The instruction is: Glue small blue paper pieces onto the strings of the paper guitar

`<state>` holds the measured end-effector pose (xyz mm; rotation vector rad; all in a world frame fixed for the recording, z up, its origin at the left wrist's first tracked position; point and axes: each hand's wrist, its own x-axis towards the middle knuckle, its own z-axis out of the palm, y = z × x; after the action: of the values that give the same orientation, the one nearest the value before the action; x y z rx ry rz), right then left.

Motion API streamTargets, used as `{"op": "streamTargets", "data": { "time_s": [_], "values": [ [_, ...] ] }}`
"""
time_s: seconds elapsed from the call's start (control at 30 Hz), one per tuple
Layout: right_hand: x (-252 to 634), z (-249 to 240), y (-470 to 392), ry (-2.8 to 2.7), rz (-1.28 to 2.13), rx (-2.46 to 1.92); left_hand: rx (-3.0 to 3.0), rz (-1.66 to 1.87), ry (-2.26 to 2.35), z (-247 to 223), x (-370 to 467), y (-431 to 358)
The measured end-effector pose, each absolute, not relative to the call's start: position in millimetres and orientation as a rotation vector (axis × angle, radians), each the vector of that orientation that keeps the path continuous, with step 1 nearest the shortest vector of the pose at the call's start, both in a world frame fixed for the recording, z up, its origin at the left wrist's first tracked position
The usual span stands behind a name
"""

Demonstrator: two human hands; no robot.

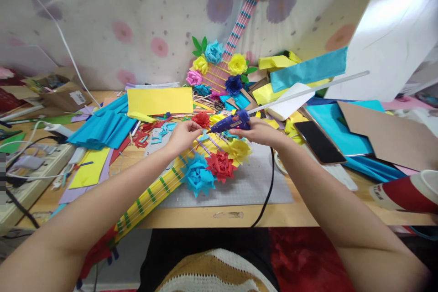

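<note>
My right hand (255,131) is wrapped round a blue glue gun (231,122) with a long clear glue stick (315,90) sticking out of its back. Its nozzle points left, close to the fingertips of my left hand (186,136). Those fingers are pinched together; a small blue piece may be at their tips, but I cannot make it out. Below both hands lies a yellow paper guitar (153,198) with green bands on its neck. A blue paper flower (198,174), a red paper flower (221,167) and a yellow paper flower (238,150) sit on its body.
A pink paper guitar (236,32) with flowers leans on the back wall. Blue crepe paper (102,123) and a yellow sheet (160,101) lie left. At right are a phone (320,142), cardboard (393,134) and a paper cup (407,193). The gun's black cord (271,182) crosses the table edge.
</note>
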<state>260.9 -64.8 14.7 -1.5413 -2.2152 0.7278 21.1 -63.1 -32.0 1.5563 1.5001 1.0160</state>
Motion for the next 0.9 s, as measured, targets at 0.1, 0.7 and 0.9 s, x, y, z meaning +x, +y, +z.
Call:
{"op": "streamTargets", "data": {
  "time_s": [0.1, 0.7, 0.9],
  "values": [
    [257.9, 12.6, -63.1, -2.238, 0.741, -1.476, 1.541, 1.024, 1.487, -30.7, 21.9, -63.3],
    [313.8, -8.0, -67.2, -1.555, 0.785, -1.597, 1.376, 1.169, 1.554, -5.3, -1.0, -75.8],
    [331.2, -53.1, -56.6, -1.316, 0.732, -1.748, 1.342, 1.051, 1.529, 18.3, -6.0, -84.7]
  ]
}}
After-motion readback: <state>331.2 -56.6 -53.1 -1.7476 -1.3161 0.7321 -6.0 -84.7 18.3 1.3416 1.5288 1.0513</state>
